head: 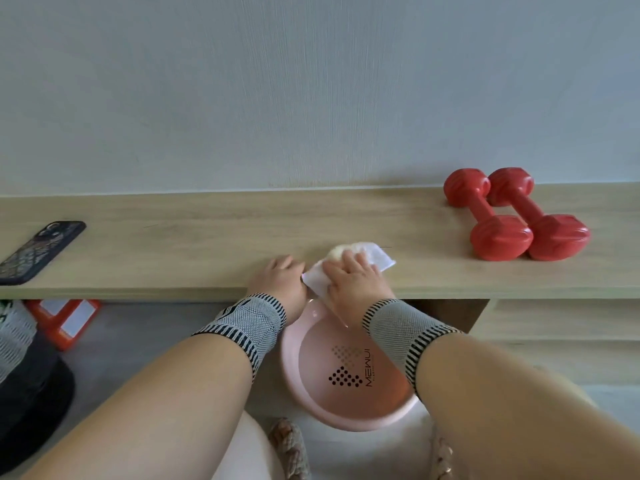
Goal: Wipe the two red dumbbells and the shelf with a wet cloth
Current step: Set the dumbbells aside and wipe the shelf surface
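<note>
- The two red dumbbells (516,214) lie side by side, touching, at the right of the frame on the shelf (173,244). Each has a slim straight handle between two bulbous, faceted heads, and the coating looks smooth and faintly glossy.
- The shelf is a long, flat board of pale wood-grain laminate that runs across the middle of the frame, with its back edge against a grey-white wall (311,91) of fine vertical texture.
- The cloth (375,258) is white, thin and crumpled, with a yellowish bunched lump at its far end. It lies on the shelf near the front edge, at the centre of the frame, well apart from the dumbbells.
- The right hand (353,277) lies on top of the cloth with its fingers bent over it, pressing it down onto the board.
- The left hand (278,277) rests on the shelf just beside the cloth's left corner; whether its fingers pinch that corner cannot be told.
- Both wrists wear knitted grey bands with black-and-white striped edges.
- Below the hands, at lower centre, a round pink plastic basin (294,375) sits on the grey floor, with a dotted black pattern printed inside.
- At the left of the frame a phone (38,251) in a dark patterned case lies flat on the shelf.
</note>
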Demonstrator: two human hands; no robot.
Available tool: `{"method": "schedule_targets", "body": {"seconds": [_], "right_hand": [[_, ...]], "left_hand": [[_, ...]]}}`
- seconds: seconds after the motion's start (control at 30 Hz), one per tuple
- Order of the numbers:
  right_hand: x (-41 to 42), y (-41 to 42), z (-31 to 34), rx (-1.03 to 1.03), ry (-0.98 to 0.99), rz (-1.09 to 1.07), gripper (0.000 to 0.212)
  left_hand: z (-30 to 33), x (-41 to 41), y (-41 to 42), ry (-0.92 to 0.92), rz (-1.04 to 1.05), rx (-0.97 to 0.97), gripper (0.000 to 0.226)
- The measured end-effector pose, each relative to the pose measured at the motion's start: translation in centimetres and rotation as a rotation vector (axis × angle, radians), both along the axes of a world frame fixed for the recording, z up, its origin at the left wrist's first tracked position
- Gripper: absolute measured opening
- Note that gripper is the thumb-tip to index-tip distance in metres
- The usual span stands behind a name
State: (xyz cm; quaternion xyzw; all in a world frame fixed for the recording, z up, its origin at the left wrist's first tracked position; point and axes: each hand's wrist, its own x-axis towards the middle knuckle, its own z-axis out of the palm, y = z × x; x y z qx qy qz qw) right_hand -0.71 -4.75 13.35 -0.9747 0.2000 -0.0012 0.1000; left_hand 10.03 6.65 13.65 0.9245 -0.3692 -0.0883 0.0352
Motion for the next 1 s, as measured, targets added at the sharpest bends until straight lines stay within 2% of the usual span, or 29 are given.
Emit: {"method": "schedule_targets", "body": {"seconds": [0.07, 0.17, 0.23, 0.33, 0.37, 0.4, 0.43, 0.53, 0.57, 0.6, 0.63, 0.7, 0.73, 0.77, 0.83, 0.93, 1.0], "right_hand": [[0.4, 1.6, 0.2, 0.044, -0.002, 0.155, 0.049], [-1.0, -1.1, 0.6, 0.118, 0.053, 0.093, 0.052], [-2.6, -4.0, 0.7, 0.080, 0.057, -0.114, 0.056], [-4.2, -7.4, 1.4, 0.038, 0.107, -0.595, 0.069], [-3.8, -7.6, 1.5, 0.050, 0.142, -0.659, 0.073], [-2.9, -7.3, 1.6, 0.047, 0.156, -0.611, 0.075], [-1.9, -6.7, 1.4, 0.019, 0.137, -0.464, 0.075], [0.3, -4.2, 1.3, 0.010, 0.126, 0.091, 0.070], [0.6, -4.6, 1.4, -0.010, 0.143, 0.172, 0.065], [0.9, -5.7, 1.7, -0.058, 0.153, 0.150, 0.062], [1.2, -7.2, 1.8, -0.065, 0.146, 0.005, 0.061], [1.7, -10.1, 2.2, 0.054, 0.185, -0.453, 0.069], [2.3, -10.6, 2.3, 0.109, 0.237, -0.588, 0.074], [3.3, -10.2, 2.1, 0.085, 0.285, -0.602, 0.076], [5.7, -7.4, 1.6, 0.026, 0.246, -0.418, 0.072], [7.5, -0.9, 0.7, 0.016, 0.085, 0.050, 0.058], [7.2, 2.5, 0.4, 0.021, 0.049, 0.275, 0.055]], "left_hand": [[-0.1, 0.1, 0.2, 0.002, -0.004, -0.006, 0.039], [0.4, 0.4, -0.5, 0.036, 0.035, 0.004, 0.048], [0.6, 0.7, -0.9, 0.046, 0.059, 0.013, 0.052], [0.9, 1.0, -1.9, 0.053, 0.077, 0.052, 0.054], [1.0, 1.1, -2.3, 0.056, 0.077, 0.059, 0.055], [1.1, 1.2, -2.5, 0.058, 0.073, 0.062, 0.056], [1.1, 1.5, -2.8, 0.058, 0.070, 0.064, 0.056], [1.2, 2.8, -3.2, 0.057, 0.104, 0.059, 0.057], [1.2, 3.5, -3.1, 0.059, 0.123, 0.062, 0.057], [1.2, 4.1, -2.8, 0.064, 0.145, 0.063, 0.058], [1.1, 4.8, -2.3, 0.071, 0.174, 0.061, 0.059], [1.0, 5.9, -0.8, 0.077, 0.245, 0.046, 0.059], [1.0, 6.3, 0.1, 0.074, 0.281, 0.027, 0.059], [1.0, 6.7, 1.1, 0.067, 0.318, -0.006, 0.058], [1.1, 7.1, 2.5, 0.040, 0.389, -0.094, 0.055], [1.3, 7.0, 3.2, 0.025, 0.426, -0.219, 0.049], [1.5, 6.4, 3.0, 0.020, 0.412, -0.289, 0.041]]}}
